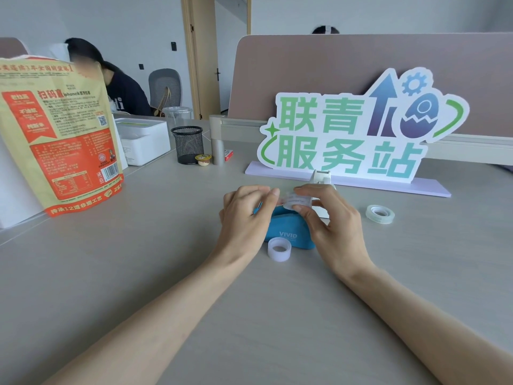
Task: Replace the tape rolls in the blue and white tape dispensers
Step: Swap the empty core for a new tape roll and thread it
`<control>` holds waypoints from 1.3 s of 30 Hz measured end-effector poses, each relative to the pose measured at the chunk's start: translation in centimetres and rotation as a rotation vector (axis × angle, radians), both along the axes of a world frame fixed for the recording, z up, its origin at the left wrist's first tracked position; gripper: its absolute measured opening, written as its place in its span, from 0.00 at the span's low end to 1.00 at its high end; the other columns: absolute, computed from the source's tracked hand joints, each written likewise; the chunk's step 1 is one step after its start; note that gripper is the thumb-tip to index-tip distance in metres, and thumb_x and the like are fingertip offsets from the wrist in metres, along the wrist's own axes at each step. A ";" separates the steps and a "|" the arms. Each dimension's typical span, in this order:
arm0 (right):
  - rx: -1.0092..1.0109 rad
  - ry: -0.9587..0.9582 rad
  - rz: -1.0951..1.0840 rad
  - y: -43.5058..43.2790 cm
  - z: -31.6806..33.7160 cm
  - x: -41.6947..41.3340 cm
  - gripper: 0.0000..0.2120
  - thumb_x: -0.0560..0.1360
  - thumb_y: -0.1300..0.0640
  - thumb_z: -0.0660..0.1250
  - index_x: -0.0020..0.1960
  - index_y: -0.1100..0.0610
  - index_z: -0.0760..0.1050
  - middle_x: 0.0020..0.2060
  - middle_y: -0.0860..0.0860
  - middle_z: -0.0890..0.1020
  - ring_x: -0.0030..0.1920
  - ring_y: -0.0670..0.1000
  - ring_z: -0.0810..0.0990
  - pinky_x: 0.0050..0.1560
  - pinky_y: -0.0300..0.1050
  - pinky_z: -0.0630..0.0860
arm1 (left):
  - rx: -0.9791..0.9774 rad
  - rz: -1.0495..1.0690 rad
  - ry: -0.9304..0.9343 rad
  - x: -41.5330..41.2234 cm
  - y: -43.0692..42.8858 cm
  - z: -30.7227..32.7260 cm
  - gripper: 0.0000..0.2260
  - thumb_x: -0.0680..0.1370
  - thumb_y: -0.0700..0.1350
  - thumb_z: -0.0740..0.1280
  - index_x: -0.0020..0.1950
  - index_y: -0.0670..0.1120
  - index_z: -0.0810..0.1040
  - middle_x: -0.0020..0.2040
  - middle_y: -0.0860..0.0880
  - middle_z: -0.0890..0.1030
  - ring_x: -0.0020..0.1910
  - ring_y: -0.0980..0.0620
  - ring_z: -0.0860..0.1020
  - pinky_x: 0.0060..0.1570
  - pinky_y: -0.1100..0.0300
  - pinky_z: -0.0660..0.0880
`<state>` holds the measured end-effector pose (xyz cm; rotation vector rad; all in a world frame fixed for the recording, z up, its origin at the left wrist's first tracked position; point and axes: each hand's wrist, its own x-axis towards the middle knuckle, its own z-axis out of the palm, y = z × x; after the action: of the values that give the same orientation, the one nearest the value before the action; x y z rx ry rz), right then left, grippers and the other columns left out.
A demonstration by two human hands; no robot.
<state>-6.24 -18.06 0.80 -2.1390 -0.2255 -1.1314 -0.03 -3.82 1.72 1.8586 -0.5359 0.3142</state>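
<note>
A blue tape dispenser (pixel 288 232) marked VIVID lies on the desk under my hands. Just above it I hold a clear tape roll (pixel 296 201): my right hand (pixel 330 218) grips it between thumb and fingers, and my left hand (pixel 247 215) pinches at its left edge. A small whitish tape roll (pixel 279 249) stands on the desk against the blue dispenser's near side. The white tape dispenser (pixel 321 177) is behind my right hand, mostly hidden. Another clear tape roll (pixel 379 214) lies flat to the right.
A large green-lettered sign (pixel 352 134) on a lilac base stands behind the dispensers. At the left is a tall orange snack bag (pixel 58 134), then a white box (pixel 144 140), a black mesh cup (pixel 187 144) and a grey post (pixel 218 143). A person sits far left.
</note>
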 end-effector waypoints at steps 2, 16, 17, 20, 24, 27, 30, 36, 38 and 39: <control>-0.006 -0.005 0.004 0.1 0.0 0.0 0.07 0.77 0.65 0.68 0.53 0.56 0.78 0.50 0.45 0.82 0.52 0.47 0.80 0.51 0.45 0.77 | -0.002 -0.001 -0.007 0.2 0.0 -0.2 0.09 0.77 0.55 0.65 0.47 0.53 0.82 0.51 0.62 0.76 0.61 0.57 0.66 0.67 0.50 0.65; -0.077 0.016 -0.009 -0.4 -0.2 0.5 0.10 0.78 0.66 0.64 0.56 0.60 0.80 0.53 0.49 0.81 0.54 0.39 0.76 0.55 0.28 0.68 | -0.010 -0.003 -0.021 1.0 0.0 -0.7 0.04 0.76 0.46 0.68 0.45 0.47 0.81 0.48 0.58 0.76 0.60 0.50 0.72 0.61 0.57 0.69; -0.080 0.016 -0.008 -0.4 -0.2 0.5 0.10 0.78 0.67 0.64 0.57 0.60 0.80 0.53 0.50 0.81 0.54 0.41 0.76 0.56 0.27 0.68 | -0.006 -0.001 -0.028 1.1 0.0 -0.8 0.04 0.76 0.45 0.68 0.45 0.46 0.81 0.49 0.57 0.76 0.60 0.49 0.72 0.60 0.58 0.69; -0.067 0.028 -0.004 -0.3 -0.2 0.4 0.12 0.78 0.68 0.63 0.57 0.60 0.80 0.52 0.51 0.81 0.53 0.43 0.77 0.56 0.28 0.69 | 0.008 -0.001 -0.023 1.1 0.0 -1.0 0.03 0.76 0.45 0.68 0.44 0.47 0.81 0.50 0.55 0.76 0.59 0.50 0.71 0.56 0.63 0.67; -0.053 0.050 -0.020 -0.3 -0.1 0.3 0.11 0.77 0.66 0.63 0.54 0.59 0.81 0.50 0.51 0.82 0.52 0.46 0.78 0.54 0.30 0.70 | 0.027 -0.006 -0.027 1.1 0.1 -1.1 0.03 0.76 0.45 0.69 0.43 0.48 0.82 0.51 0.55 0.76 0.59 0.52 0.70 0.53 0.70 0.65; -0.053 0.061 -0.038 -0.3 -0.1 0.4 0.11 0.76 0.66 0.63 0.52 0.59 0.82 0.48 0.50 0.82 0.51 0.49 0.79 0.53 0.37 0.73 | 0.046 -0.013 -0.035 0.9 0.2 -1.2 0.04 0.76 0.45 0.69 0.41 0.50 0.81 0.53 0.55 0.75 0.58 0.56 0.68 0.52 0.76 0.63; -0.034 0.081 -0.059 -0.2 0.0 0.4 0.11 0.74 0.63 0.62 0.50 0.57 0.82 0.48 0.49 0.82 0.52 0.49 0.79 0.53 0.40 0.74 | 0.058 -0.021 -0.034 0.8 0.2 -1.1 0.04 0.76 0.46 0.69 0.41 0.52 0.80 0.55 0.55 0.73 0.58 0.58 0.66 0.53 0.79 0.60; 0.019 0.030 -0.094 0.1 0.1 0.1 0.12 0.72 0.64 0.60 0.49 0.57 0.81 0.46 0.48 0.79 0.46 0.44 0.76 0.47 0.35 0.72 | 0.067 -0.014 -0.043 0.7 0.3 -1.0 0.04 0.76 0.46 0.69 0.41 0.51 0.81 0.56 0.54 0.73 0.58 0.58 0.66 0.52 0.81 0.59; 0.025 0.012 -0.102 0.1 0.1 0.1 0.12 0.71 0.65 0.61 0.46 0.57 0.82 0.43 0.48 0.79 0.43 0.41 0.76 0.43 0.34 0.72 | 0.069 -0.012 -0.047 0.7 0.3 -1.0 0.04 0.76 0.46 0.69 0.42 0.50 0.82 0.56 0.54 0.73 0.59 0.58 0.66 0.52 0.81 0.59; 0.021 0.001 -0.105 0.1 0.1 0.1 0.12 0.70 0.66 0.61 0.45 0.58 0.82 0.41 0.48 0.79 0.42 0.41 0.76 0.42 0.34 0.72 | 0.070 -0.010 -0.050 0.8 0.3 -1.1 0.04 0.76 0.46 0.69 0.42 0.49 0.82 0.56 0.54 0.73 0.59 0.58 0.66 0.52 0.80 0.59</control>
<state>-6.14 -17.96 0.85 -2.1539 -0.1010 -1.1867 0.72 -3.52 0.65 1.9196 -0.5968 0.3398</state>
